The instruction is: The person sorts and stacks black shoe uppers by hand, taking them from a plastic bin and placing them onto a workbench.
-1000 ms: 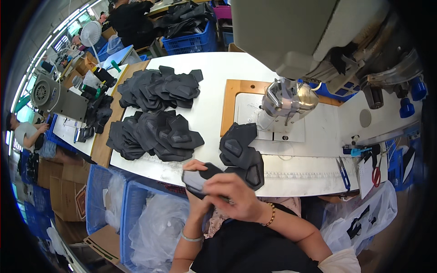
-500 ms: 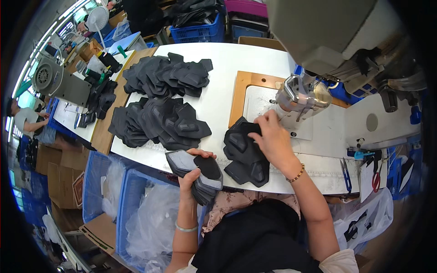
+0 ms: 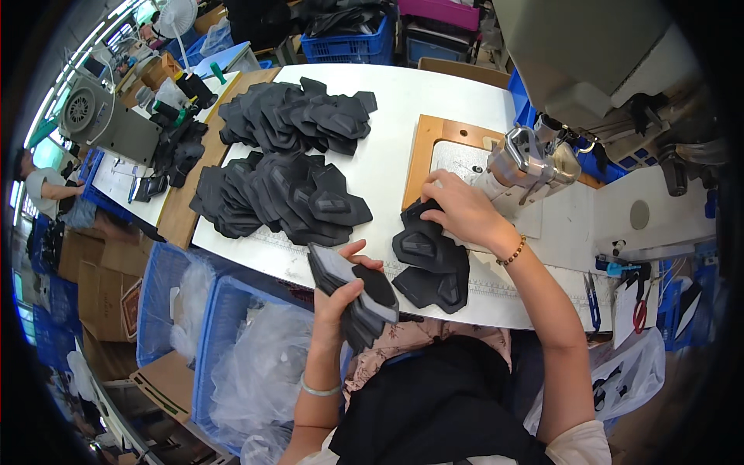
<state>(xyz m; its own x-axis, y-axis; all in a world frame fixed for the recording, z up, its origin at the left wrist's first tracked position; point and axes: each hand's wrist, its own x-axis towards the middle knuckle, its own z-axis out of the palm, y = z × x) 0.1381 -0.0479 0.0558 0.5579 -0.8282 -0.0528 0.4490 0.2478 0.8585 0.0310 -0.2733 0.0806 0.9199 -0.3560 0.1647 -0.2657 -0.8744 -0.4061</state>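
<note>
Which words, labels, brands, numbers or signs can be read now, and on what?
No text is clear enough to quote.
Ruler strip along the table's near edge: fine marks, any figures too small to read.
Cardboard box: print too small to read.
Stack of pieces in the left hand: no lettering I can make out.
Black pieces by the right hand: same.

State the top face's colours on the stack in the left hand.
Top face: light grey with a black patch, clearest in the head view.

Piles of pieces [image 3: 310,194] on table [image 3: 407,89], sewing machine [image 3: 535,167] right, more pieces [image 3: 438,287] between, bins [image 3: 157,298] before table's left.
</note>
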